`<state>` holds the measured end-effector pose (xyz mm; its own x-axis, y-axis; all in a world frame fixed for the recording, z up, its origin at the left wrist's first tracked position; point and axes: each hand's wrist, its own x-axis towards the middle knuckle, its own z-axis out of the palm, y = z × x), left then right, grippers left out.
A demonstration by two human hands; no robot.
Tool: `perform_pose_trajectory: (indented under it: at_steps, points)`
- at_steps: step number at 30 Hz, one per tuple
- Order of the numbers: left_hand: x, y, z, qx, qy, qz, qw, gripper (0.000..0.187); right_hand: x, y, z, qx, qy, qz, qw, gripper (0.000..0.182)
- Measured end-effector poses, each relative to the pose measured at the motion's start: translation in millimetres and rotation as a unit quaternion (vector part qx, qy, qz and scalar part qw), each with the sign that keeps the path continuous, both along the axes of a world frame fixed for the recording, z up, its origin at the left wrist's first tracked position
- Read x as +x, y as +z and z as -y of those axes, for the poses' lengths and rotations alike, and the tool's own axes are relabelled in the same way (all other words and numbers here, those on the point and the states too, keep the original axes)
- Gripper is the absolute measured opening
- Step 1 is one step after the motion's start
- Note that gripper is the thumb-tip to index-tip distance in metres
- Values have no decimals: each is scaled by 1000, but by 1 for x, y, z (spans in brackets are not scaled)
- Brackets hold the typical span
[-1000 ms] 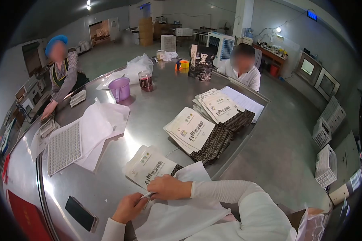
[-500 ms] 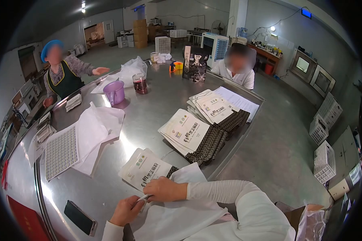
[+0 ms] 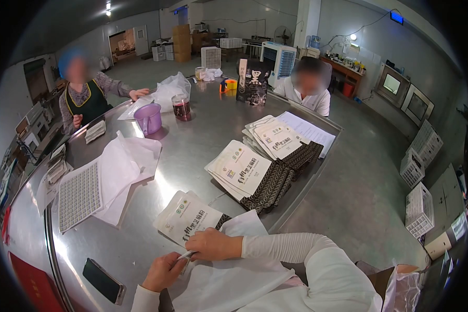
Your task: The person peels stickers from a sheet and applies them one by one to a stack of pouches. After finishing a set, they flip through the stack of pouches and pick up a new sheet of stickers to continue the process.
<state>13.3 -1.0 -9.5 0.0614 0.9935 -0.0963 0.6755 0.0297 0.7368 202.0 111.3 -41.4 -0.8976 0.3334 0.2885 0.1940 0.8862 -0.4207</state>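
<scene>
My left hand (image 3: 164, 271) and my right hand (image 3: 212, 244) meet at the near edge of the metal table. Both are closed, pinching a thin whitish piece (image 3: 186, 255) between them; it is seen nearly edge-on, and I cannot make out its kind. Just beyond my fingers lie flat printed pouches (image 3: 187, 214), white with dark lettering, partly covered by my right hand. Farther right are more stacked pouches (image 3: 243, 171) with black patterned lower parts, and another fanned pile (image 3: 278, 136) behind them. White paper (image 3: 244, 223) lies by my right wrist.
A phone (image 3: 104, 281) lies left of my hands. Beyond are a white grid tray (image 3: 80, 197), plastic sheet (image 3: 132, 156), purple jug (image 3: 148, 119), jar (image 3: 181, 107), tape dispenser (image 3: 227, 86) and upright black pouch (image 3: 251, 83). Two people (image 3: 86, 99) (image 3: 307, 93) are across the table.
The person at the left has shifted right and lowered an outstretched hand toward the clear plastic bag; the other hand has risen. My hands stay in nearly the same place.
</scene>
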Motion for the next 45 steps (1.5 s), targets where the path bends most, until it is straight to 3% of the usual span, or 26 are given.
perform_pose_trajectory:
  at_steps: [20, 23, 27, 29, 32, 37, 42, 45]
  points:
    - [-1, 0, 1, 6, -6, 7, 1000, 20, -1, -3, 0, 15, -10, 0, 1000, 25]
    - [-3, -5, 2, -15, 5, 54, 998, 25, 0, 2, -1, 10, -13, 18, 1000, 24]
    - [-5, 2, 3, 38, -24, 7, 999, 40, 3, 16, -3, -18, -22, 42, 999, 24]
    - [-4, 8, 2, 50, -27, -9, 998, 39, 6, 18, -5, 15, -22, 3, 1000, 24]
    - [-9, 0, 1, 79, -22, -19, 996, 34, 5, 30, -8, -44, -36, 52, 997, 23]
    - [-13, 2, 0, 82, -21, 8, 996, 19, 2, 43, -8, -37, -18, 68, 997, 19]
    - [-14, 4, 0, 57, -10, 26, 998, 19, 2, 43, -13, -34, -3, 90, 995, 18]
    - [-14, 4, 0, 51, -6, 30, 998, 21, 3, 38, -17, -41, 19, 39, 998, 20]
